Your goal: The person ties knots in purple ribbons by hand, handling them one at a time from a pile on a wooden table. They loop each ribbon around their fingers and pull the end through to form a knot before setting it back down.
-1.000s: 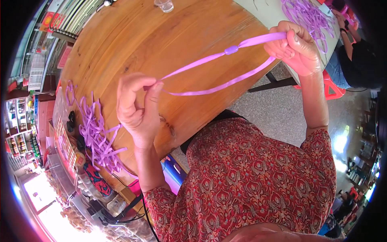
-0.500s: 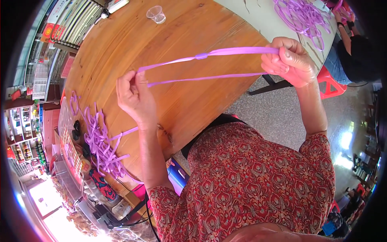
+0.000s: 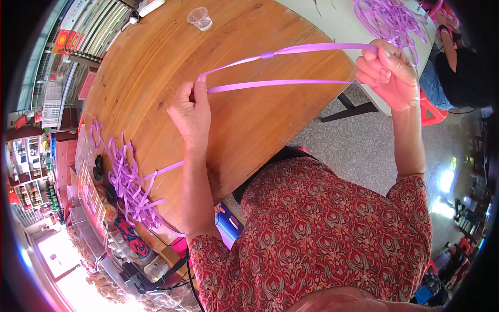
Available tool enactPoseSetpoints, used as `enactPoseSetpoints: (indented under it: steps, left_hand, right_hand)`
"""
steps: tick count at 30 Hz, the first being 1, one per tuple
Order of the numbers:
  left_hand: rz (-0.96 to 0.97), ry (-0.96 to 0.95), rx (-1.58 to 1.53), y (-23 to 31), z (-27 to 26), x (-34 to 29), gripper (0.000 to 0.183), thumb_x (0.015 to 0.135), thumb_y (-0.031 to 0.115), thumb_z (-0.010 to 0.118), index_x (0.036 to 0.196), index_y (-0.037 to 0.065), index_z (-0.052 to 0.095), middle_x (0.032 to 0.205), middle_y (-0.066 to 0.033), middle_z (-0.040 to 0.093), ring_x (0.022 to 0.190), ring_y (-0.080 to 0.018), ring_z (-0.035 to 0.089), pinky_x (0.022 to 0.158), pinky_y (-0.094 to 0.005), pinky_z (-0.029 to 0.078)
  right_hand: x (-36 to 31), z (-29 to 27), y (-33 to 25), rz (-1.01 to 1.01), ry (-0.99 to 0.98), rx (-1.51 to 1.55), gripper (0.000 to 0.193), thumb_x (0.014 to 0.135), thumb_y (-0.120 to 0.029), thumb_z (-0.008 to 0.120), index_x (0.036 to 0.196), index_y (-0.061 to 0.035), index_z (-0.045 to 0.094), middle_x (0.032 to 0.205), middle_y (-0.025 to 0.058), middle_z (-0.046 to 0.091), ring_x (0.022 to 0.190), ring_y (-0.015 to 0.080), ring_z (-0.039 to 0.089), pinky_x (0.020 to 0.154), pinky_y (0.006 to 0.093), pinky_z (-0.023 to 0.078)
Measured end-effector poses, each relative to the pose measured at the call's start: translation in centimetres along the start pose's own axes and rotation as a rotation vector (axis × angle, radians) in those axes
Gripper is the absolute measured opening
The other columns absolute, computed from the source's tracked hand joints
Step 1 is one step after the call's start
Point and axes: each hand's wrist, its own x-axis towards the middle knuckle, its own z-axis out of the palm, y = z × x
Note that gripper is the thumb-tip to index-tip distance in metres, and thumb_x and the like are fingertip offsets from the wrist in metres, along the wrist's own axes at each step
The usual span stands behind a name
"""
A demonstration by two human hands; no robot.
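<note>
A loop of flat purple ribbon (image 3: 312, 48) is stretched above the wooden table between my two hands. My left hand (image 3: 191, 106) pinches its left end between thumb and fingers. At the other end my right hand (image 3: 387, 73) is closed on the ribbon, palm side showing, fingers curled. The upper strand carries a small purple slider or joint (image 3: 267, 55). Below it the lower strand runs nearly level from hand to hand. To the left of my left forearm lies a tangled pile of the same purple ribbon (image 3: 130, 190), one strand reaching toward that forearm.
A clear plastic cup (image 3: 200, 20) stands on the round wooden table (image 3: 156, 57). More purple ribbon (image 3: 390, 23) is heaped on a white table (image 3: 332, 26) at far right, beside another person's arm (image 3: 448, 49). A red stool (image 3: 431, 113) is under that side.
Both hands, with the ribbon loop stretched between them, have shifted to the right; the right hand has also risen slightly. Both still grip it.
</note>
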Motion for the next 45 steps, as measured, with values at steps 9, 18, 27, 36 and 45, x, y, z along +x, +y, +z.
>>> enactPoseSetpoints:
  steps: [9,18,27,36,45]
  left_hand:
    - [-0.228,-0.065,-0.499,0.9,0.1,0.0,0.023,0.092,0.014,0.057,0.071,0.003,0.058,0.062,0.0026,0.049,0.057,-0.0031,0.041,0.051,-0.0206,0.034]
    - [-0.714,0.029,-1.662,-2.4,-2.7,1.6,0.013,0.094,0.012,0.046,0.095,0.003,0.056,0.081,-0.0036,0.055,0.079,-0.0176,0.055,0.090,-0.0416,0.046]
    - [-0.632,0.240,-1.818,-8.0,-7.3,1.8,0.021,0.098,0.018,0.039,0.097,0.003,0.054,0.071,-0.0003,0.046,0.060,-0.0132,0.037,0.061,-0.0296,0.036]
    - [-0.530,0.182,-1.444,-5.7,-9.4,0.2,0.017,0.095,0.018,0.047,0.098,0.003,0.056,0.069,0.0010,0.045,0.054,-0.0090,0.028,0.051,-0.0238,0.025]
    - [-0.373,0.214,-1.072,-1.1,-8.0,-1.3,0.012,0.091,0.009,0.055,0.097,0.001,0.061,0.093,-0.0060,0.064,0.064,-0.0059,0.042,0.058,-0.0216,0.036]
  right_hand:
    - [0.1,-0.9,0.1,-0.019,0.007,-0.041,0.022,0.097,-0.017,0.044,0.094,-0.0009,0.058,0.060,-0.0053,0.037,0.054,0.0031,0.031,0.050,0.0195,0.025]
    - [1.6,-1.9,1.8,-0.019,0.106,0.040,0.020,0.097,-0.016,0.044,0.095,-0.0007,0.057,0.063,-0.0048,0.037,0.056,0.0044,0.031,0.051,0.0196,0.026]
    - [2.5,-6.1,2.8,-0.046,0.121,0.490,0.018,0.097,-0.013,0.042,0.099,0.0025,0.051,0.066,-0.0021,0.037,0.059,0.0073,0.035,0.055,0.0210,0.031]
    - [2.3,-9.6,2.0,-0.141,0.179,0.442,0.018,0.097,-0.010,0.043,0.100,0.0058,0.051,0.066,-0.0001,0.038,0.060,0.0088,0.036,0.055,0.0213,0.031]
    - [2.4,-13.7,-2.9,-0.335,0.242,0.415,0.017,0.094,-0.007,0.046,0.099,0.0086,0.050,0.066,0.0013,0.037,0.060,0.0097,0.035,0.051,0.0209,0.031]
